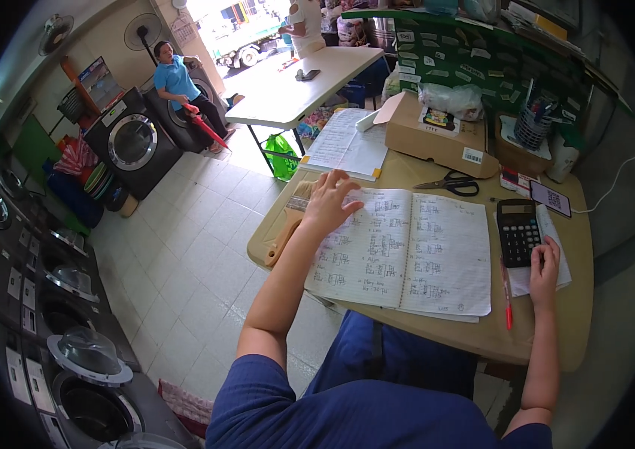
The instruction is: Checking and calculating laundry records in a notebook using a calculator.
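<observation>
An open notebook (445, 262) with handwritten pages lies on the table in front of me. My left hand (326, 206) rests at the upper part of its left page, fingers apart and holding nothing. At the right, my right hand (547, 268) is over the lower right edge of a black calculator (514, 217). Its fingers are bent near the keys, and nothing shows in them. Between notebook and calculator is a red pen (508, 305). A wide brush (285, 232) with a wooden handle lies beside my left forearm.
Black scissors (456, 184) lie beyond the notebook, before a cardboard box (437, 138). A phone (550, 197) with a cable is past the calculator. Papers (344, 146) sit at the table's far left. Washing machines (93, 374) line the left; a person in blue (175, 78) sits near the doorway.
</observation>
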### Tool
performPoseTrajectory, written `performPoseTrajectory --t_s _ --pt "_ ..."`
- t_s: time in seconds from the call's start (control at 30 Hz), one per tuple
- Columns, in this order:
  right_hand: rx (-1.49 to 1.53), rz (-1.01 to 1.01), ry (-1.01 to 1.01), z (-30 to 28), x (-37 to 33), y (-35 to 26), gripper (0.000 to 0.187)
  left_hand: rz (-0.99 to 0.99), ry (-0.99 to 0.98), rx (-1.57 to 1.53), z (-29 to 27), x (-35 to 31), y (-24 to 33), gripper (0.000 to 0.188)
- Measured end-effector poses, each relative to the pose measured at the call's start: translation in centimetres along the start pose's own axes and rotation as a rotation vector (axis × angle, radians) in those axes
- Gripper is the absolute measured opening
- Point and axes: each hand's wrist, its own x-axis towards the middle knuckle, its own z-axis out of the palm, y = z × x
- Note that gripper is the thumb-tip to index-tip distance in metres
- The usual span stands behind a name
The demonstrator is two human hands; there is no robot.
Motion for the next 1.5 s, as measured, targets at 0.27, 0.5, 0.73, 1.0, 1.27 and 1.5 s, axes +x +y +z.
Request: performPoseTrajectory --t_s 0.27,0.5,0.73,1.0,1.27,1.5 --pt "0.023 0.026 -0.002 -0.3 -0.2 0.2 0.019 0.141 -0.225 -0.346 -4.3 -5.4 6.4 0.031" --pt "0.025 0.048 -0.017 -0.3 0.2 -0.6 0.019 0.176 -0.020 -0.457 0.4 -12.5 11.0 0.026" --pt "0.026 0.027 -0.016 -0.1 0.0 0.0 0.019 0.128 0.305 -0.256 3.1 -14.3 12.4 0.012" --pt "0.031 0.015 0.020 0.1 0.1 0.9 0.020 0.190 0.475 -0.218 4.1 -14.6 12.4 0.016" --pt "0.034 -0.019 0.048 0.2 -0.1 1.6 0.022 0.263 0.507 -0.193 3.7 -15.1 12.5 0.032" --pt "0.015 -0.071 0.104 0.9 0.2 4.2 0.018 0.242 0.508 -0.184 4.3 -14.5 12.6 0.032"
